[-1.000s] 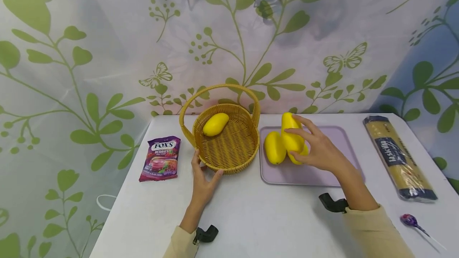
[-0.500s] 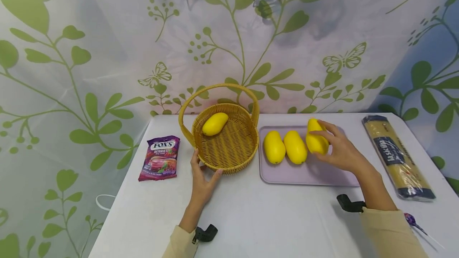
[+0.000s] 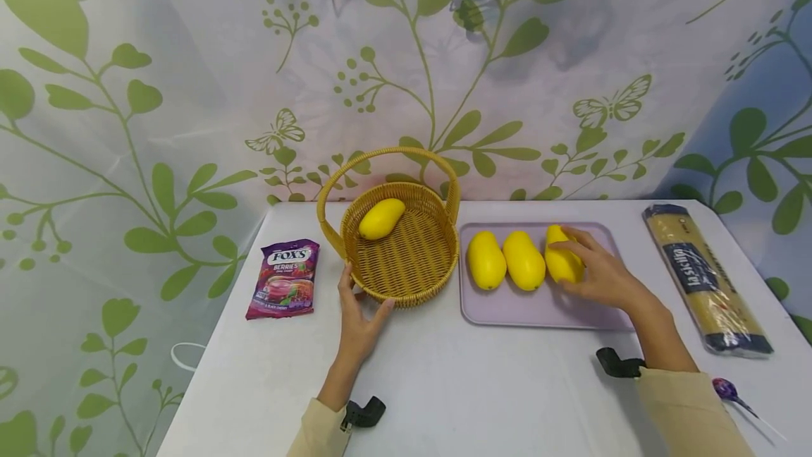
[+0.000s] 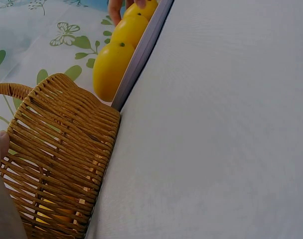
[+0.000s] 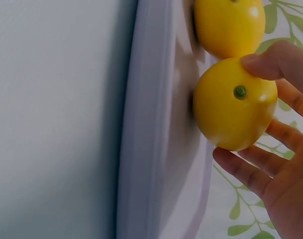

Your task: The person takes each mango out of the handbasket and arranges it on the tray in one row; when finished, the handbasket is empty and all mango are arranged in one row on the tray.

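A yellow mango [image 3: 562, 259] stands at the right of the row on the lilac tray [image 3: 514, 312], with my right hand [image 3: 603, 277] holding it between thumb and fingers. In the right wrist view, this mango [image 5: 231, 109] shows its green stem dot. Two other mangoes, a left one [image 3: 486, 261] and a middle one [image 3: 524, 261], lie beside it. My left hand [image 3: 359, 326] holds the front left of the wicker basket [image 3: 419, 256] at its rim, thumb and fingers spread round the wall. Inside the basket lies one more mango [image 3: 382, 218].
A purple candy bag [image 3: 284, 279] lies left of the basket. Right of the tray are a pasta packet [image 3: 704, 277] and a lollipop [image 3: 726, 390]. The basket's tall handle [image 3: 393, 151] arches up near the leaf-patterned curtain [image 3: 406, 55] behind the white table [image 3: 469, 386].
My right hand has carried its mango from above the middle one to the right and lowered it beside the others on the tray. The left hand and basket have stayed in place.
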`<action>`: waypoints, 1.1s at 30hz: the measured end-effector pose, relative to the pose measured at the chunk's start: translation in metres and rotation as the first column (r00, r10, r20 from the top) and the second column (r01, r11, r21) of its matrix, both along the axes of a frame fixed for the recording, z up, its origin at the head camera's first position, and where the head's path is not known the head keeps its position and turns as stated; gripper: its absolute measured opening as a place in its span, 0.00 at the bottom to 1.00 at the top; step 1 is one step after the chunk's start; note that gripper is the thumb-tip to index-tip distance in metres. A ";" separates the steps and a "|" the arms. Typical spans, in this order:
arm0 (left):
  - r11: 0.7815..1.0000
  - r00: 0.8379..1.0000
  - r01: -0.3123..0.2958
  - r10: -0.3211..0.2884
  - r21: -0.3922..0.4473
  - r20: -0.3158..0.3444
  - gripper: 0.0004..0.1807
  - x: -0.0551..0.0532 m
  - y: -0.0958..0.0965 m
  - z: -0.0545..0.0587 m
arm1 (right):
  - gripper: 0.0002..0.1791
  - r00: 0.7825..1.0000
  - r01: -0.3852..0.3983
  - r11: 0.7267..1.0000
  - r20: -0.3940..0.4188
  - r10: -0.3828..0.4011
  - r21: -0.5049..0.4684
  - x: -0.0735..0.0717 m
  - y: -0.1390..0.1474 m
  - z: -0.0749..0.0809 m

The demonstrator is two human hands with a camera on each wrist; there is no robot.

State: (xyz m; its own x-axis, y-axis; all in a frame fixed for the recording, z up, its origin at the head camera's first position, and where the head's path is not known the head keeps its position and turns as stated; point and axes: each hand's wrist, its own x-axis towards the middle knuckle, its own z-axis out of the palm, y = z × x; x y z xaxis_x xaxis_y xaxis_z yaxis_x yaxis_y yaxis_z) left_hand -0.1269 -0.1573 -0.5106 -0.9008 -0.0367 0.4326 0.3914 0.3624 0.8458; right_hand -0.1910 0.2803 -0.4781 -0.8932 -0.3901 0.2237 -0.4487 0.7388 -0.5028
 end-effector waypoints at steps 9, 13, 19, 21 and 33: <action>1.000 1.000 0.004 -0.004 0.001 -0.008 0.51 0.000 0.001 0.002 | 0.37 0.994 -0.029 0.999 0.104 0.027 0.015 0.003 -0.001 0.011; 1.000 1.000 -0.004 0.004 -0.003 -0.016 0.51 -0.001 0.001 0.001 | 0.38 0.991 -0.042 0.999 0.127 0.039 0.021 0.004 -0.001 0.012; 1.000 1.000 -0.006 0.006 0.001 -0.015 0.51 -0.001 0.000 -0.001 | 0.37 0.989 -0.055 0.998 0.138 0.051 0.021 0.003 0.000 0.010; 1.000 1.000 -0.003 0.003 0.004 -0.013 0.51 0.000 0.000 0.000 | 0.38 0.987 -0.049 0.999 0.151 0.046 0.019 0.004 -0.001 0.010; 1.000 1.000 -0.016 0.016 -0.003 -0.026 0.53 -0.010 -0.005 -0.027 | 0.39 0.999 -0.015 0.998 0.047 0.012 0.065 0.013 -0.011 0.041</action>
